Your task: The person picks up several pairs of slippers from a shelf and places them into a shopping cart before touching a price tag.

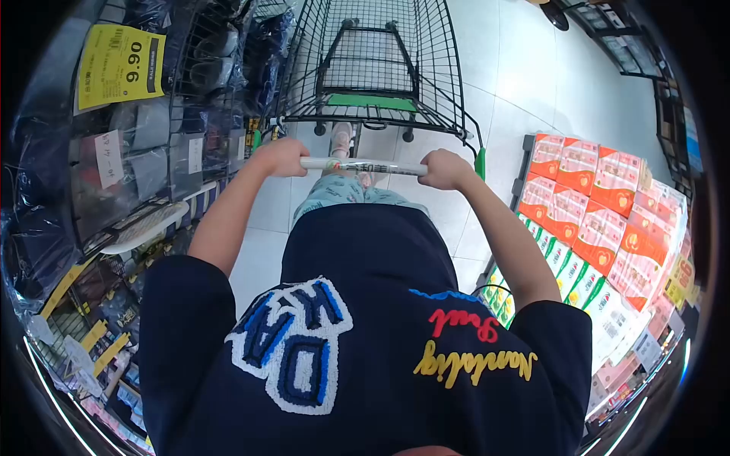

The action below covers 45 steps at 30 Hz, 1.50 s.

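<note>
A shopping cart (372, 121) of dark wire mesh stands in front of me, with a green strip (372, 102) across its near end. Its pale handlebar (365, 166) runs from side to side before my waist. My left hand (280, 158) is wrapped round the left end of that bar. Round the right end my right hand (447, 169) is closed in the same way. Nothing lies on the visible mesh of the basket. Below the bar, a shoe (343, 137) shows on the floor.
On the left, close to the cart, racks hold bagged dark goods under a yellow price sign (122, 67). Orange and white packs (582, 178) are stacked on a dark pallet at the right. Pale floor tiles (525, 72) extend ahead, and shelving (620, 38) stands at the far right.
</note>
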{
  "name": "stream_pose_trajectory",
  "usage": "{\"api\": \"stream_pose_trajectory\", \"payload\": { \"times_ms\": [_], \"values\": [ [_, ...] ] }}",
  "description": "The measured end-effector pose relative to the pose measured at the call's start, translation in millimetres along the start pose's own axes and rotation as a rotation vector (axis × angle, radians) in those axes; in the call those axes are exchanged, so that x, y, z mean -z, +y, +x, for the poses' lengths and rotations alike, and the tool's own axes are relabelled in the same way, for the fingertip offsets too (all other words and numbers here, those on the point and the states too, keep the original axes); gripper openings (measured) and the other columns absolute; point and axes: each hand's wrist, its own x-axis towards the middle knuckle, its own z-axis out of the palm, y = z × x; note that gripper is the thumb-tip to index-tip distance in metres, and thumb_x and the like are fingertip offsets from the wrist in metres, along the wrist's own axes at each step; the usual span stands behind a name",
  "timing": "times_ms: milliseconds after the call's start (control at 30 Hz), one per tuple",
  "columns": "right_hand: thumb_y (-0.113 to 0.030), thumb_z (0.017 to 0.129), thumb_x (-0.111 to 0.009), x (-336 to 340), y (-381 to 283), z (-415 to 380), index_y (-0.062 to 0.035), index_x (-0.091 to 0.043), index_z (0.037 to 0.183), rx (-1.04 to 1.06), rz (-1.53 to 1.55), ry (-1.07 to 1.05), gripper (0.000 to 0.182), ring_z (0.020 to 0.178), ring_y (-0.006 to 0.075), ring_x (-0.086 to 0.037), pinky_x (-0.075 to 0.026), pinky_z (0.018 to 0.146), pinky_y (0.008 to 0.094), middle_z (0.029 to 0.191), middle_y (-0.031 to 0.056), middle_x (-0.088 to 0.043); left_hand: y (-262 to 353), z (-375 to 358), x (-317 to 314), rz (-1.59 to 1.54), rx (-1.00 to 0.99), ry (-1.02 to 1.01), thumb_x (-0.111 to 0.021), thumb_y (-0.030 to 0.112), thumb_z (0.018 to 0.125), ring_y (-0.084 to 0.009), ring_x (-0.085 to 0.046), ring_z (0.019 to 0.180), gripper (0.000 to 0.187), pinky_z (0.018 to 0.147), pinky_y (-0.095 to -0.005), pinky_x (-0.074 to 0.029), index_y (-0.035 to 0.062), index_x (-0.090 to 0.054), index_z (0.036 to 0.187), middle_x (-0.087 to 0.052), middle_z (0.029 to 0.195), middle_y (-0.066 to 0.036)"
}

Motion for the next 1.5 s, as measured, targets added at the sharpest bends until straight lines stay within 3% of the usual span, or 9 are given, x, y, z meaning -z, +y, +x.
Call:
{"api": "stream_pose_trajectory", "payload": {
  "times_ms": [167,467,667,1500],
  "values": [
    [-0.031,0.077,-0.068,9.4,3.7,12.4,-0.0091,-0.079,0.100,0.027,0.011,0.046,0.033,0.092,0.0359,-0.071,-0.056,0.085,0.0460,0.094,0.0192,-0.075,-12.2,12.8,6.8,0.034,-0.045,0.085,-0.074,0.027,0.073,-0.0344,-0.071,0.092,0.037,0.085,-0.0439,-0.056,0.0084,-0.076,0.105,-0.075,0.098,-0.016],
    [-0.032,0.075,-0.071,29.9,16.4,24.5,-0.0057,-0.077,0.099,0.016,0.008,0.071,0.036,0.092,0.0365,-0.070,-0.056,0.084,0.0451,0.095,0.0195,-0.074,3.4,15.9,27.5,0.005,0.003,0.209,-0.072,0.023,0.070,-0.0344,-0.071,0.089,0.034,0.082,-0.0430,-0.055,0.0095,-0.078,0.100,-0.075,0.093,-0.016],
    [-0.031,0.075,-0.071,38.5,20.7,28.2,-0.0041,-0.077,0.101,0.029,0.004,0.098,0.038,0.092,0.0365,-0.070,-0.056,0.083,0.0449,0.097,0.0193,-0.074,6.2,20.8,32.4,0.003,0.042,0.159,-0.074,0.028,0.072,-0.0328,-0.071,0.094,0.039,0.087,-0.0427,-0.055,0.0129,-0.077,0.109,-0.076,0.099,-0.015],
    [-0.033,0.076,-0.069,15.5,-5.1,18.4,-0.0071,-0.078,0.098,0.002,0.022,0.095,0.035,0.093,0.0362,-0.071,-0.057,0.085,0.0459,0.094,0.0188,-0.075,-5.6,5.1,38.9,0.088,0.016,0.178,-0.073,0.026,0.070,-0.0341,-0.071,0.094,0.035,0.086,-0.0444,-0.055,0.0143,-0.078,0.102,-0.075,0.096,-0.013]
  ]
}}
